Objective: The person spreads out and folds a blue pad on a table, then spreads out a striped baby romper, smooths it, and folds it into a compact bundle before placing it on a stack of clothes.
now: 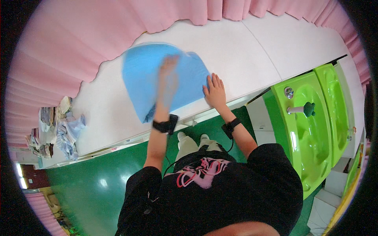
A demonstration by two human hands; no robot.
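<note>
A light blue cloth (143, 74) lies spread on the white table (236, 47). My left hand (168, 76) rests flat on the middle of the cloth, fingers stretched out, and is blurred by motion. My right hand (215, 91) presses flat on the cloth's right edge near the table's front edge, fingers apart. Both wrists wear black bands.
A heap of folded and crumpled clothes (59, 126) sits at the table's left end. Pink curtains (78, 35) hang behind the table. A bright green sink unit (311, 133) with a tap stands to the right. The floor is green.
</note>
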